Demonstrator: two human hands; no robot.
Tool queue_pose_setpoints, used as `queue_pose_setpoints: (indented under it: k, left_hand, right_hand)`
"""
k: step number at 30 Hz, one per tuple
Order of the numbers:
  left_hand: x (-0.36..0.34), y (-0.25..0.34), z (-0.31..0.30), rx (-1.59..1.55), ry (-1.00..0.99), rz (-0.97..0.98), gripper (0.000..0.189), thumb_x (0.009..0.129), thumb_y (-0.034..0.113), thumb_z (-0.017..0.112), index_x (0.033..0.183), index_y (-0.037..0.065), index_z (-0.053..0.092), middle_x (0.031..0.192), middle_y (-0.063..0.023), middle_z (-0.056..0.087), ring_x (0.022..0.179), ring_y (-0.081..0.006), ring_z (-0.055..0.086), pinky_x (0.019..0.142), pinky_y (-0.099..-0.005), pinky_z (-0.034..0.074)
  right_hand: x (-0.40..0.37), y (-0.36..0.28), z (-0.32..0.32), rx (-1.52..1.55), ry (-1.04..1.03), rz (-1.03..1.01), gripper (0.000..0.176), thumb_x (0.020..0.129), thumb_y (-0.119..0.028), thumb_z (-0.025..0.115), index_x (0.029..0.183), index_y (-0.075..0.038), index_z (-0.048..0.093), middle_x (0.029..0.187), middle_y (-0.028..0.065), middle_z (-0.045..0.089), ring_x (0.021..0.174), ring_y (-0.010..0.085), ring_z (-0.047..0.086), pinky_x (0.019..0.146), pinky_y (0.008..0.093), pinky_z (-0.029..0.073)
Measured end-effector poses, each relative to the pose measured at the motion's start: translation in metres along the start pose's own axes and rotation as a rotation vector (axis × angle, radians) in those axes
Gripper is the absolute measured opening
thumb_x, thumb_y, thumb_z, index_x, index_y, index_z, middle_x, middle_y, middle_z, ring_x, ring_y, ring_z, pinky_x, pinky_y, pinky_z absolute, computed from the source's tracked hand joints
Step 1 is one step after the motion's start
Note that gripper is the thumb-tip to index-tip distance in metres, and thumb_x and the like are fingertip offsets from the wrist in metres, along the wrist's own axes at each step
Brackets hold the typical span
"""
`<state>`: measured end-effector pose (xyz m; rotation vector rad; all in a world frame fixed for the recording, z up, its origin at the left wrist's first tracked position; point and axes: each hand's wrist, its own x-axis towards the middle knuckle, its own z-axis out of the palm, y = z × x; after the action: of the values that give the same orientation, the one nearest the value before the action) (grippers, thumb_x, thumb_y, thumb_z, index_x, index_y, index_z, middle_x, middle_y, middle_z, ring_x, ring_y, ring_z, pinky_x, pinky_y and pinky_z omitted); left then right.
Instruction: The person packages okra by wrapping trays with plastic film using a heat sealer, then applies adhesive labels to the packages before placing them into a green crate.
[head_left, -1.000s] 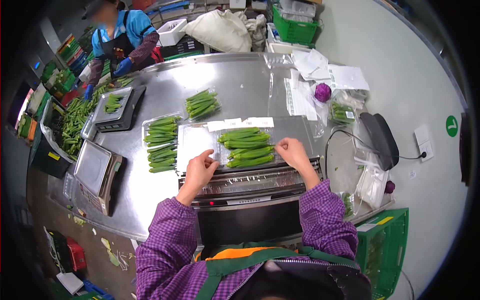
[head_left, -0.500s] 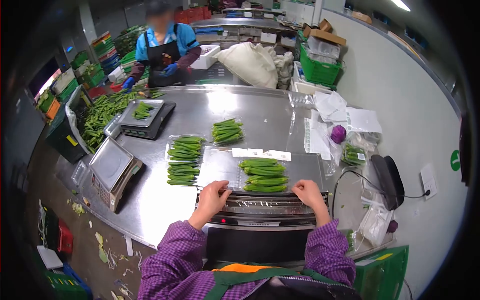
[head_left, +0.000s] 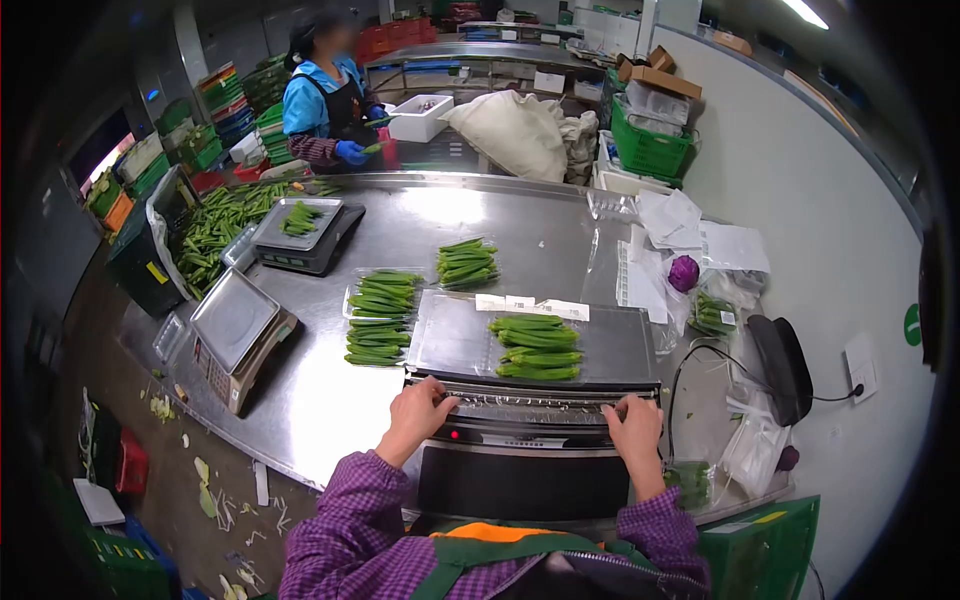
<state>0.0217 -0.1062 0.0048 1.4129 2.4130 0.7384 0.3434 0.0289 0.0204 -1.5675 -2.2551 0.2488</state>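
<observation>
My left hand (head_left: pixel 420 415) is closed in a pinch at the left end of the clear plastic film (head_left: pixel 530 405) on the wrapping machine (head_left: pixel 530 440). At the film's right end, my right hand (head_left: pixel 637 430) pinches as well; the film's edge under my fingertips is hard to see. Just beyond, a pack of green okra (head_left: pixel 538 347) lies on the machine's flat metal plate (head_left: pixel 450 335). More okra packs (head_left: pixel 383 315) lie to the left of the plate, and another okra pack (head_left: pixel 466 263) sits behind it.
Two weighing scales (head_left: pixel 235 320) stand at left, the farther one bearing okra. Loose okra (head_left: pixel 220 225) is heaped behind them. Papers (head_left: pixel 645 275), a purple cabbage (head_left: pixel 683 272), bags and a black cable lie at right. Across the table stands a co-worker (head_left: pixel 325 110) in blue gloves.
Both hands have come back toward me, from beside the okra pack to the film on the machine. The co-worker has turned sideways and holds something green.
</observation>
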Motion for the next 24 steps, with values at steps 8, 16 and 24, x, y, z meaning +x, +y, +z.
queue_pose_setpoints:
  k: [8,16,24]
  left_hand:
    - [0.009,0.008,0.003,-0.095,-0.099,-0.071,0.036,0.07,0.033,0.072,0.09,0.005,0.063,0.075,-0.0051,0.069,0.072,-0.0206,0.066,0.064,-0.0321,0.049]
    - [0.034,0.011,0.002,-0.215,0.086,0.035,0.034,0.076,0.025,0.068,0.1,0.002,0.063,0.081,-0.0107,0.068,0.071,-0.023,0.065,0.066,-0.0339,0.05]
    - [0.066,0.027,0.026,-0.262,-0.086,0.119,0.043,0.077,0.018,0.066,0.113,-0.002,0.058,0.089,-0.0122,0.068,0.074,-0.0215,0.066,0.069,-0.0312,0.051]
  right_hand:
    - [0.003,0.015,0.004,0.074,-0.001,0.105,0.027,0.075,-0.031,0.068,0.077,-0.005,0.062,0.073,0.0102,0.063,0.08,0.0302,0.058,0.077,0.0401,0.038]
    - [0.003,0.015,0.006,0.035,0.027,0.124,0.025,0.075,-0.029,0.067,0.076,-0.005,0.063,0.075,0.0107,0.064,0.081,0.0307,0.057,0.077,0.0404,0.039]
    - [0.008,0.02,0.007,0.052,-0.034,0.137,0.024,0.076,-0.029,0.067,0.075,-0.005,0.063,0.073,0.0122,0.064,0.079,0.0315,0.059,0.076,0.0418,0.04]
